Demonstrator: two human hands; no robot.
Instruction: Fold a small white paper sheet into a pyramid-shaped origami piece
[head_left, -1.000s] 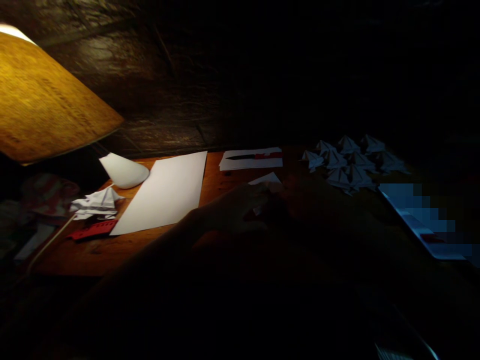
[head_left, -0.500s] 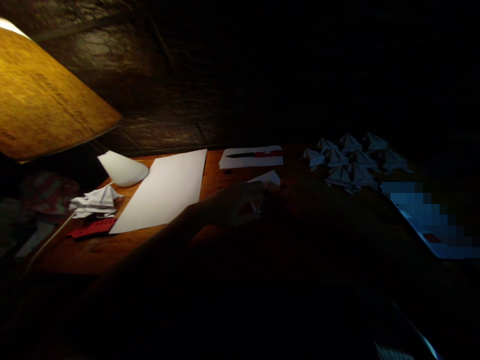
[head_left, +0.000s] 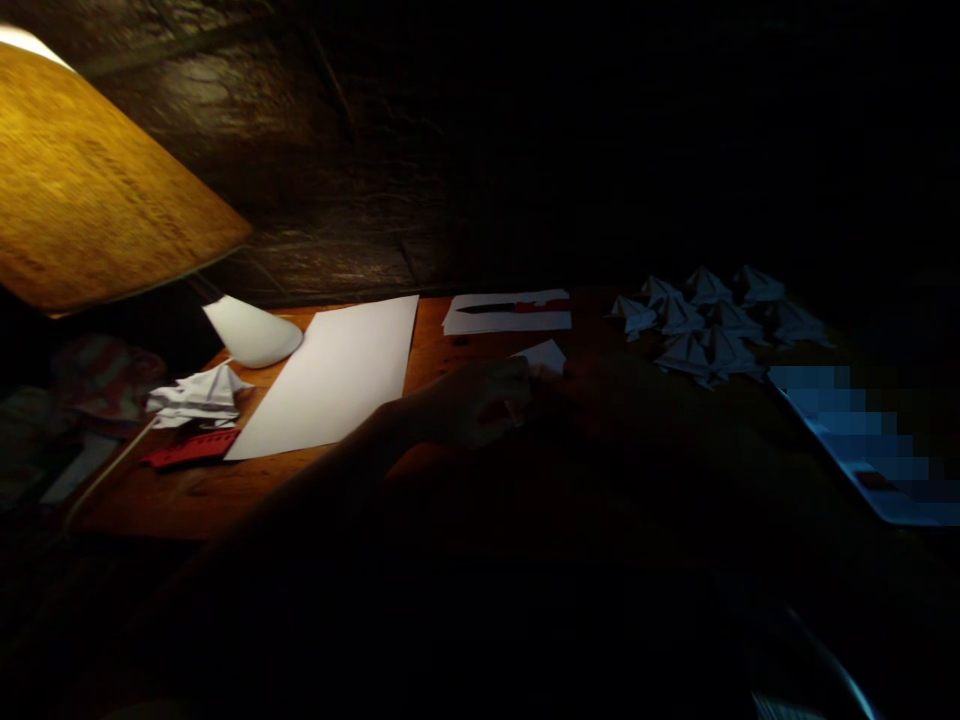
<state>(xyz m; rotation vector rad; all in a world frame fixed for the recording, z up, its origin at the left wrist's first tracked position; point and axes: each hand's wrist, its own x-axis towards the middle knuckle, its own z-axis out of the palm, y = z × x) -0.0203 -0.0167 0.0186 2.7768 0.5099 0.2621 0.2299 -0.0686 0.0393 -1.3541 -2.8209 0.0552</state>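
The scene is very dark, lit only from the left. My left hand [head_left: 469, 405] lies in the middle of the wooden table [head_left: 180, 495], fingers curled around a small white piece of paper [head_left: 546, 356]. My right hand [head_left: 611, 395] is a dim shape just right of it, touching the same paper; its fingers are lost in shadow. A large white sheet [head_left: 334, 375] lies to the left of my left hand.
A lit lampshade [head_left: 90, 190] hangs at the upper left. Below it are a white paper cone [head_left: 251, 333], a crumpled folded paper [head_left: 196, 393] and a red strip [head_left: 191, 449]. A knife on paper [head_left: 510, 310] lies behind. Several folded paper shapes [head_left: 709, 320] sit right, near a bluish screen [head_left: 870, 440].
Both hands stay on the small paper with only slight shifts of the fingers. The view has drifted a little.
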